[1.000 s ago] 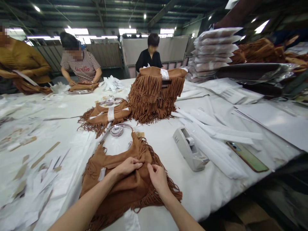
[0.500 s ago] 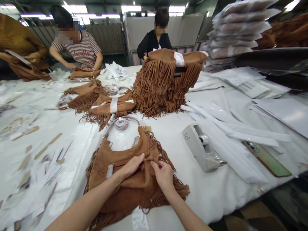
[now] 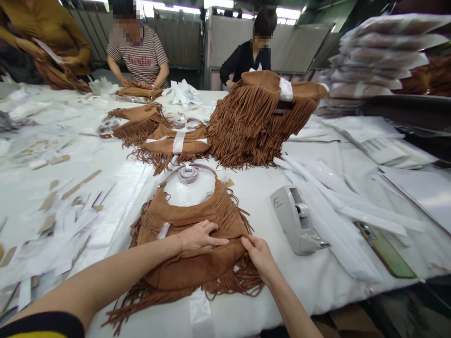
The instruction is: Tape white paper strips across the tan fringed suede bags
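A brown suede fringed bag [image 3: 192, 263] lies flat on the white table [image 3: 246, 197] right in front of me, its wrapped strap [image 3: 188, 172] looped beyond it. My left hand [image 3: 197, 235] rests flat on the bag's middle, fingers stretched out. My right hand [image 3: 259, 253] sits at the bag's right edge, fingertips curled onto the suede near the fringe.
A grey tape dispenser [image 3: 296, 220] stands to the right, a phone [image 3: 385, 249] and white paper strips beyond it. More fringed bags [image 3: 260, 117] pile at the table's centre. Three other people [image 3: 141, 51] work at the far side. Bagged stacks [image 3: 373, 61] rise at right.
The bag has been smoothed flat; its bunched top is now spread out. My left hand went from pinching the suede to lying flat, and my right hand slid to the right edge.
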A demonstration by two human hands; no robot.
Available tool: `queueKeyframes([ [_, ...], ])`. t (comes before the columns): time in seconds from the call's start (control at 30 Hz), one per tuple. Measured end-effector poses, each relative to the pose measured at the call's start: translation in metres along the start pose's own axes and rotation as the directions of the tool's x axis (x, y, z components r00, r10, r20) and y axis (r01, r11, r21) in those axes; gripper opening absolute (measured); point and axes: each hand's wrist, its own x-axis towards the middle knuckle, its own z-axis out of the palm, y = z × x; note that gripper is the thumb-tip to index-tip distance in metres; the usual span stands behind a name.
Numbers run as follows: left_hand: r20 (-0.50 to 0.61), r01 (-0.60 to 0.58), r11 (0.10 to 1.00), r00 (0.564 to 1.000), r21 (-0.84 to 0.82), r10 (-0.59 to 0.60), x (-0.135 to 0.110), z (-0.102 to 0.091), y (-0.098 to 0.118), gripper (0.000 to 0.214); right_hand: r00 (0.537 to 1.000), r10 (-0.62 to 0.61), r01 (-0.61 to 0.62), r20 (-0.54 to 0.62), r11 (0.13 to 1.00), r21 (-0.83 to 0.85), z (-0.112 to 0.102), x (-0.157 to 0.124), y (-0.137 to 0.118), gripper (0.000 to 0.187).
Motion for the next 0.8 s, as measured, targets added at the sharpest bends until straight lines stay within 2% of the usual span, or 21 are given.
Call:
queueKeyframes([
  [0.07, 0.004, 0.000, 1.000, 1.000, -0.003, 0.001, 0.002, -0.003, -0.001, 0.040, 0.999, 0.026, -0.027, -0.035, 0.999, -0.043, 0.003, -0.002, -0.006, 0.049],
  [0.13, 0.004, 0.006, 0.996, 1.000, -0.087, -0.006, 0.004, -0.007, 0.000, 0.038, 0.997, 0.029, -0.036, -0.067, 0.994, -0.101, 0.006, -0.002, -0.011, 0.053],
  [0.23, -0.041, 0.036, 0.963, 0.998, -0.268, -0.048, 0.008, -0.020, 0.011, 0.035, 0.995, -0.062, 0.037, -0.080, 0.959, -0.280, 0.009, 0.001, -0.010, 0.060],
  [0.33, -0.162, 0.102, 0.874, 0.966, -0.475, -0.200, 0.006, -0.045, 0.028, 0.027, 0.981, -0.121, 0.024, -0.155, 0.857, -0.516, 0.008, 0.009, -0.007, 0.064],
  [0.4, -0.243, 0.167, 0.818, 0.905, -0.550, -0.348, -0.006, -0.069, 0.033, 0.022, 0.981, -0.073, -0.045, -0.180, 0.817, -0.575, 0.008, 0.016, -0.009, 0.067],
  [0.43, -0.292, 0.216, 0.790, 0.847, -0.573, -0.444, -0.019, -0.083, 0.032, 0.022, 0.981, -0.049, -0.069, -0.186, 0.812, -0.579, 0.008, 0.019, -0.011, 0.068],
  [0.47, -0.341, 0.271, 0.749, 0.762, -0.605, -0.551, -0.037, -0.096, 0.030, 0.023, 0.982, -0.026, -0.088, -0.186, 0.812, -0.577, 0.008, 0.021, -0.015, 0.068],
  [0.5, -0.382, 0.326, 0.693, 0.648, -0.643, -0.659, -0.059, -0.107, 0.028, 0.027, 0.981, -0.005, -0.108, -0.193, 0.813, -0.572, 0.009, 0.022, -0.019, 0.068],
  [0.53, -0.407, 0.378, 0.622, 0.510, -0.686, -0.758, -0.084, -0.116, 0.026, 0.032, 0.979, 0.012, -0.129, -0.205, 0.814, -0.566, 0.010, 0.023, -0.023, 0.068],
  [0.6, -0.382, 0.447, 0.449, 0.235, -0.774, -0.894, -0.136, -0.123, 0.025, 0.039, 0.972, 0.033, -0.161, -0.234, 0.819, -0.552, 0.011, 0.024, -0.029, 0.069],
  [0.63, -0.337, 0.460, 0.353, 0.119, -0.815, -0.934, -0.159, -0.121, 0.026, 0.040, 0.968, 0.036, -0.170, -0.246, 0.820, -0.547, 0.012, 0.025, -0.030, 0.069],
  [0.67, -0.274, 0.460, 0.258, 0.033, -0.850, -0.961, -0.177, -0.115, 0.028, 0.039, 0.966, 0.037, -0.177, -0.256, 0.817, -0.549, 0.012, 0.026, -0.030, 0.070],
  [0.7, -0.205, 0.451, 0.170, -0.030, -0.876, -0.978, -0.190, -0.106, 0.032, 0.037, 0.965, 0.037, -0.182, -0.261, 0.809, -0.559, 0.012, 0.028, -0.030, 0.072],
  [0.73, -0.135, 0.438, 0.093, -0.066, -0.894, -0.989, -0.198, -0.096, 0.036, 0.035, 0.965, 0.035, -0.185, -0.261, 0.796, -0.577, 0.012, 0.031, -0.028, 0.072],
  [0.8, -0.016, 0.411, -0.021, -0.088, -0.911, -0.996, -0.198, -0.076, 0.043, 0.033, 0.968, 0.031, -0.186, -0.250, 0.758, -0.626, 0.012, 0.037, -0.026, 0.072],
])
